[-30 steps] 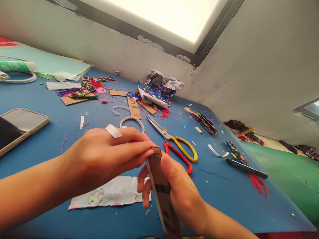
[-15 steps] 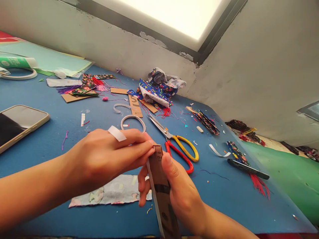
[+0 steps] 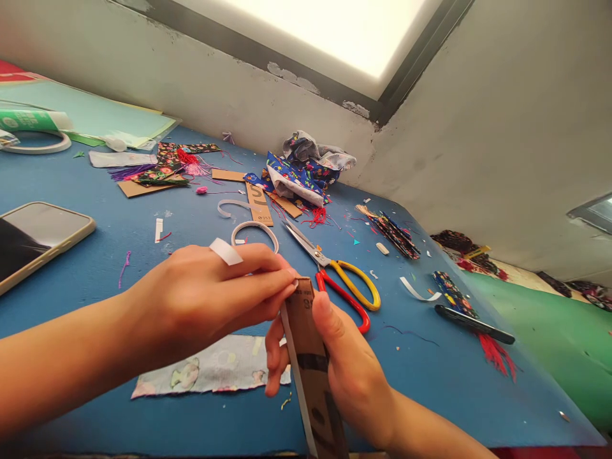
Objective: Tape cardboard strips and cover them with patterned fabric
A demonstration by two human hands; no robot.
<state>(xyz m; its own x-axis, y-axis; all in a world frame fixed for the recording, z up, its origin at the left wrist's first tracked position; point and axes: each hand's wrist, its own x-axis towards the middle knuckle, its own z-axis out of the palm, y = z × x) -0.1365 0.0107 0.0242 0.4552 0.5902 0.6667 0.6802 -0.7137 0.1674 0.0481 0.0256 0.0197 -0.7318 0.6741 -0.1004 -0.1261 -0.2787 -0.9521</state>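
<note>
My right hand point(image 3: 342, 366) grips a narrow brown cardboard strip point(image 3: 310, 363) and holds it upright above the blue table point(image 3: 454, 376). At the strip's top end the fingertips of my left hand point(image 3: 205, 296) pinch its edge, where a thin white band runs down the side. A short piece of white tape point(image 3: 225, 251) is stuck to the back of a left finger. Under both hands lies a pale printed fabric piece point(image 3: 215, 373), flat on the table.
Scissors point(image 3: 335, 274) with red and yellow handles lie just beyond the hands. A phone point(image 3: 33, 239) rests at the left. Fabric scraps point(image 3: 299, 172), cardboard pieces point(image 3: 258, 203), tassels, a tape ring point(image 3: 254, 229) and a black pen point(image 3: 473, 324) are scattered about. The wall stands behind.
Hardly anything has moved. My left fingertips have shifted slightly along the top of the cardboard strip, and the view has dipped a little.
</note>
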